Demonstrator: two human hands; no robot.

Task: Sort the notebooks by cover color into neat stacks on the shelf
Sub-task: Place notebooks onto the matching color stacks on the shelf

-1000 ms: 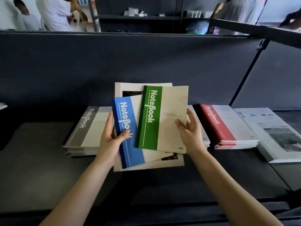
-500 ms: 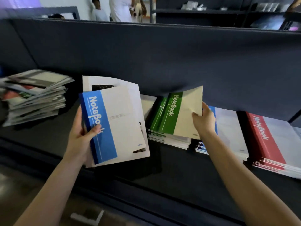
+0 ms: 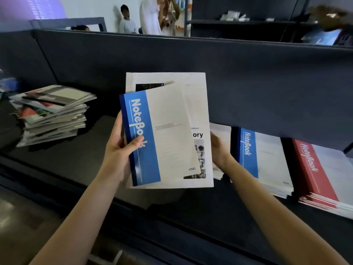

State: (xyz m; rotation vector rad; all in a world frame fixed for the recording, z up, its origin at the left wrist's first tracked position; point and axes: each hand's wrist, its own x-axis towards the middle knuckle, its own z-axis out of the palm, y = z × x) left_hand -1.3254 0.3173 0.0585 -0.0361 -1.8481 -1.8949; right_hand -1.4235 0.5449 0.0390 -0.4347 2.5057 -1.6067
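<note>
Head view: the shelf [image 3: 76, 159] carries a mixed pile [image 3: 53, 113] left of the raised blue notebook [image 3: 168, 131], and a blue stack [image 3: 265, 159] and red stack [image 3: 321, 175] right of it. A white booklet [image 3: 193, 104] lies behind it. The left hand [image 3: 118, 150] grips both; whether the right hand [image 3: 219, 150] grips anything is hidden.

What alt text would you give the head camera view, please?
The left hand holds a blue notebook and white booklet above a dark shelf; the right hand meets the booklet's edge. Blue stack and red stack lie right, mixed pile left.
</note>
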